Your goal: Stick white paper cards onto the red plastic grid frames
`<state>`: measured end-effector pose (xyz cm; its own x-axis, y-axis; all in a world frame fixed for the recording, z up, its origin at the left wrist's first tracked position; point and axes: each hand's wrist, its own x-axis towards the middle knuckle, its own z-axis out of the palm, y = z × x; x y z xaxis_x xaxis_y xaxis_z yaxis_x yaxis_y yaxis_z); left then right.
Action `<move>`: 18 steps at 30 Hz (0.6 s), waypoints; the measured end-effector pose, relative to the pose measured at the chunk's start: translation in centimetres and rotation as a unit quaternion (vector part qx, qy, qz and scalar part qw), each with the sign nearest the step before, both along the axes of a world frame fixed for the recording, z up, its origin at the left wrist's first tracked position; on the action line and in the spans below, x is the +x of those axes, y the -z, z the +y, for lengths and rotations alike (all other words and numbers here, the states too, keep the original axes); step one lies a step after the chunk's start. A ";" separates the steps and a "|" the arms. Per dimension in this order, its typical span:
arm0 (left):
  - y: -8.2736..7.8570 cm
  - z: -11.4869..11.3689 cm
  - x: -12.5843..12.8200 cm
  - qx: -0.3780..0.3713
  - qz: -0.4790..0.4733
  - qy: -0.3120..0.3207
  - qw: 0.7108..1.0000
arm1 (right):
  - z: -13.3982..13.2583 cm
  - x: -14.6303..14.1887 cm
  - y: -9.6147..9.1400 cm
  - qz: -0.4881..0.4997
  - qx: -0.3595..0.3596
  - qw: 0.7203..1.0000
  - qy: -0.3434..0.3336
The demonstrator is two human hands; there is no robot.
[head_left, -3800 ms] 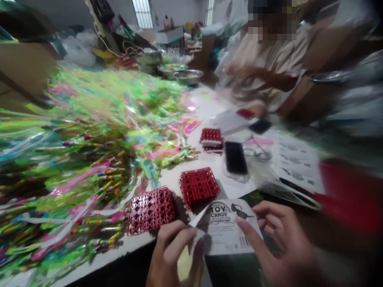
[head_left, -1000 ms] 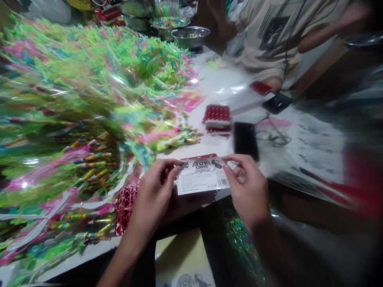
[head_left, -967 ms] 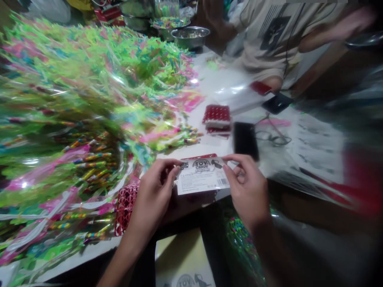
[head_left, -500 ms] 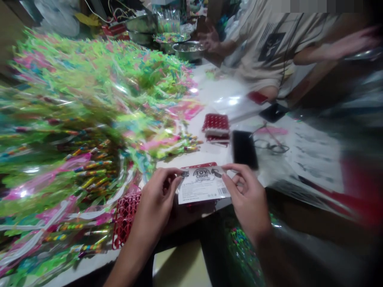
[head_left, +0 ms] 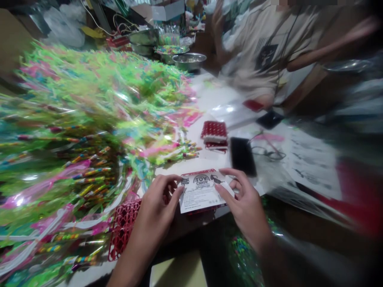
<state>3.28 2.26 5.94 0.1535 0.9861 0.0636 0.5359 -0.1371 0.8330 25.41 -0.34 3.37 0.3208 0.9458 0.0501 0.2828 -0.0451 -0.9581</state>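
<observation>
Your left hand [head_left: 158, 205] pinches the left edge of the printed card [head_left: 202, 193], fingertips tucked out of sight. Your right hand [head_left: 243, 203] clamps its right edge, thumb on top. The card sits at the near edge of the table [head_left: 209, 95], covering most of a red piece [head_left: 199, 172]. Your left wrist partly hides a red lattice basket [head_left: 122, 229]. Beyond, the black phone [head_left: 242, 156] and the wrapper heap [head_left: 74, 131] blur.

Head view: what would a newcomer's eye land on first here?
The huge heap of neon green and pink wrappers fills the left half of the picture. At the near edge, the left hand and right hand pinch a white printed card reading TOY CANDY. A black phone lies just beyond.
</observation>
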 end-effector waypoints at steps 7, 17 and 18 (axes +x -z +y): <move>-0.2 -0.1 0.3 -0.008 0.012 0.007 1.000 | 0.4 0.1 0.0 -0.033 -0.003 0.999 -0.015; 0.3 -0.1 0.2 -0.012 0.054 0.028 0.998 | 0.6 0.1 0.3 -0.109 -0.008 0.994 0.020; 0.3 -0.1 0.2 -0.013 0.057 0.032 0.998 | 0.5 0.1 0.5 -0.105 -0.015 0.994 0.026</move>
<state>3.52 2.16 5.59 0.2209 0.9751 0.0172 0.6175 -0.1535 0.7714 25.56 0.19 2.84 0.3546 0.9303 0.0937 0.4736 -0.0923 -0.8759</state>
